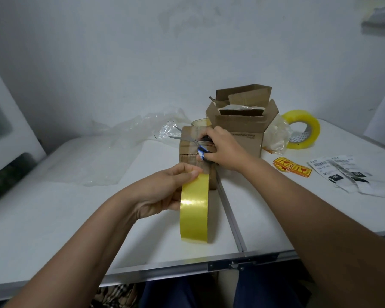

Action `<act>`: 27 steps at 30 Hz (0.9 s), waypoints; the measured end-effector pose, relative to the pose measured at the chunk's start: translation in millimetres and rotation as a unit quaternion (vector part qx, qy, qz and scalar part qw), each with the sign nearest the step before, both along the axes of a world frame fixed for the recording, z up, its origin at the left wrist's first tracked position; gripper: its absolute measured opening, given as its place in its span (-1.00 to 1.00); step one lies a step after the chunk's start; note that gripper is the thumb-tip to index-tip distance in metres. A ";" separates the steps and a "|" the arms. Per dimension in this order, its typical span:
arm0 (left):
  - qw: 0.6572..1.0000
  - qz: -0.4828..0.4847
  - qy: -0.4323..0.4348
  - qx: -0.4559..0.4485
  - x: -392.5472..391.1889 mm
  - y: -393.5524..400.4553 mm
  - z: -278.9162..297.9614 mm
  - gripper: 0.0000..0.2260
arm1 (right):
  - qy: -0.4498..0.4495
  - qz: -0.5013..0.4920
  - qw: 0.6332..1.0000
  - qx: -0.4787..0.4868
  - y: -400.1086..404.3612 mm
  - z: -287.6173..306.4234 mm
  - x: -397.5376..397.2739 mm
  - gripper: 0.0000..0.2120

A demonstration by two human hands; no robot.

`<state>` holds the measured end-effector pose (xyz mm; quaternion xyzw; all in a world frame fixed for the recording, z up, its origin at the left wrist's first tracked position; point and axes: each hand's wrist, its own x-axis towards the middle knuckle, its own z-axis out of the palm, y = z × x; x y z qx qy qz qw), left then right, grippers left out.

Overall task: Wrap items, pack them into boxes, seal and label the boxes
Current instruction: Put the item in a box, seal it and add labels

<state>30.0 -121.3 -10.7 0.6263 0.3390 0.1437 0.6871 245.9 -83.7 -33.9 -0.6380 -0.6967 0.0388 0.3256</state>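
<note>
Tabletop [53, 218]: white, folding.
Left hand [162, 192]: grips yellow tape roll [195, 210], 6 o'clock of small taped cardboard box [188, 150].
Right hand [222, 150]: holds steel scissors [187, 136] on box.

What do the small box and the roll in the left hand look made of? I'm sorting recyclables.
Small box: brown corrugated cardboard, matte, creased at the seam. Roll: yellowish plastic packing tape by its glossy highlights; its core is hidden.

An open box [240, 123] stands behind the small box [192, 150], plastic wrap [129, 138] left, labels [342, 172] right.
</note>
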 end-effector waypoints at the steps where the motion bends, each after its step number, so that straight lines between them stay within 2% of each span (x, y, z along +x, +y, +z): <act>1: 1.000 -0.001 0.006 -0.006 -0.1 1.5 0.7 -0.78 | 0.001 0.000 1.000 0.000 1.3 0.4 0.6 -0.60; 5: 0.999 -0.013 0.049 -0.004 1.6 3.8 5.6 -0.73 | -0.002 -0.004 1.000 -0.017 4.2 3.5 3.0 -0.59; 9: 0.973 -0.032 0.169 0.152 0.1 6.2 9.9 -0.68 | -0.003 -0.010 0.999 -0.035 4.4 6.0 3.3 -0.56; 10: 0.969 -0.028 0.179 0.168 -1.1 7.4 9.7 -0.66 | -0.005 -0.011 0.999 -0.038 3.8 6.6 3.7 -0.55; 14: 0.983 -0.037 0.125 0.129 -4.6 6.6 -2.8 -0.64 | 0.000 -0.008 0.998 -0.066 -2.1 14.1 7.6 -0.56; 17: 0.989 -0.009 0.093 0.118 -4.4 6.3 -13.2 -0.64 | 0.028 -0.002 0.993 -0.115 -14.9 30.3 13.7 -0.62; 19: 0.989 -0.001 0.085 0.118 -3.4 7.6 -16.4 -0.64 | 0.103 0.018 0.976 -0.193 -26.5 43.3 22.8 -0.69; 21: 0.991 0.000 0.075 0.113 -2.6 7.0 -15.7 -0.65 | 0.199 0.050 0.933 -0.294 -40.8 53.0 34.7 -0.77; 24: 0.991 0.014 0.069 0.115 0.0 4.9 -14.4 -0.68 | 0.207 0.074 0.894 -0.391 -58.3 52.1 56.8 -0.68; 27: 0.989 0.022 0.081 0.122 0.7 4.7 -15.3 -0.68 | 0.232 0.067 0.873 -0.423 -72.6 48.1 73.3 -0.67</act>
